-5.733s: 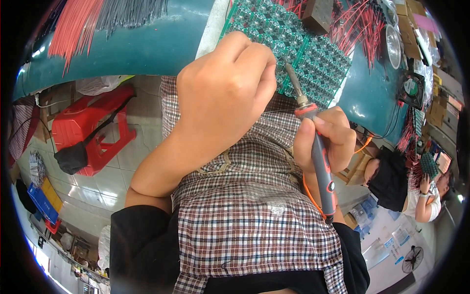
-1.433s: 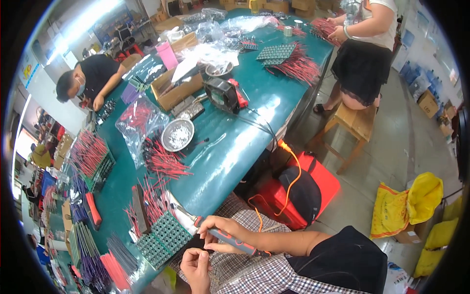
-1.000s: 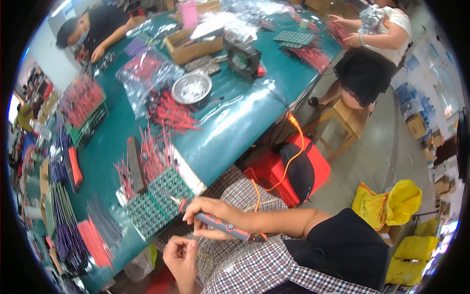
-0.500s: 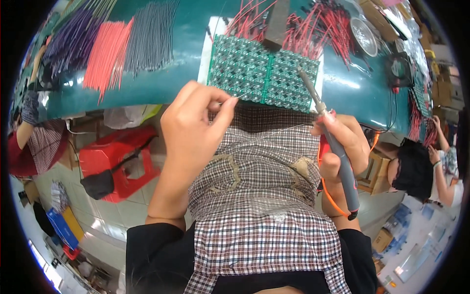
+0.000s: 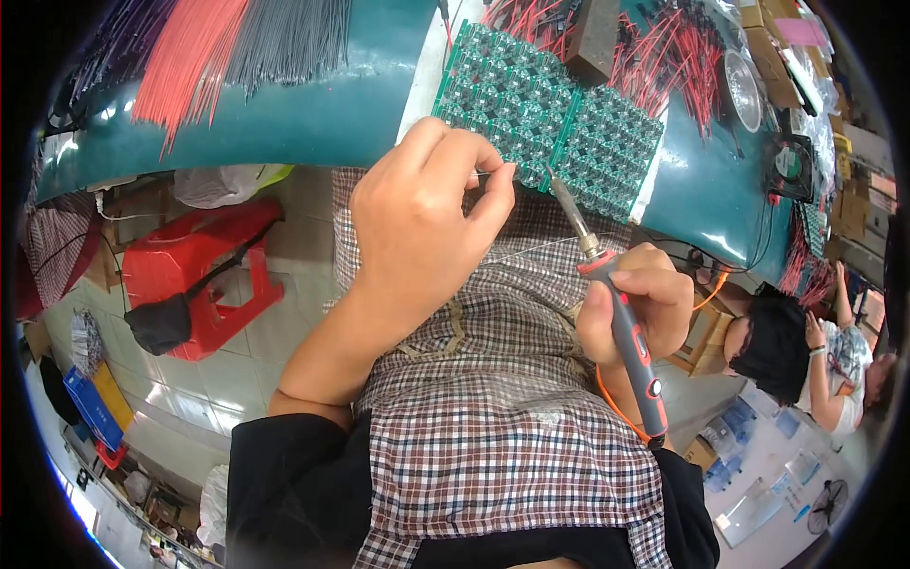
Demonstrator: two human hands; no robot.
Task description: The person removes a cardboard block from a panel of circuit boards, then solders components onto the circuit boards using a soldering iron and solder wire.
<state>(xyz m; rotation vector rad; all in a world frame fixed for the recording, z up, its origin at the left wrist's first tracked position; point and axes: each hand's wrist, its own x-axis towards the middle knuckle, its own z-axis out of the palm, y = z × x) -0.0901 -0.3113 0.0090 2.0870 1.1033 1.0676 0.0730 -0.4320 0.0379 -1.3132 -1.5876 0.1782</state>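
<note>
My right hand [image 5: 649, 299] grips a grey-and-red soldering iron [image 5: 626, 327] like a pen. Its metal tip points up and left, over the near edge of a green circuit board panel [image 5: 512, 100] close to the dividing strip; whether it touches cannot be told. My left hand [image 5: 427, 209] is closed in a pinch beside that same edge, just left of the tip. A thin silvery wire, apparently solder, shows at its fingertips, and a fine strand runs across the checked apron [image 5: 512, 465] below. The panel carries rows of small dark parts.
A dark block [image 5: 595, 43] rests at the panel's far edge, among red wires [image 5: 664, 62]. Bundles of red wires [image 5: 194, 57] and grey wires [image 5: 289, 43] lie on the green tabletop [image 5: 284, 128]. A small fan [image 5: 789, 163] stands right. Another person [image 5: 834, 365] sits beyond; a red stool [image 5: 194, 275] is left.
The view has shifted, putting the panel higher and tilted. My left hand has moved right along its near edge. The iron's tip has come left and nearer, toward my left fingertips.
</note>
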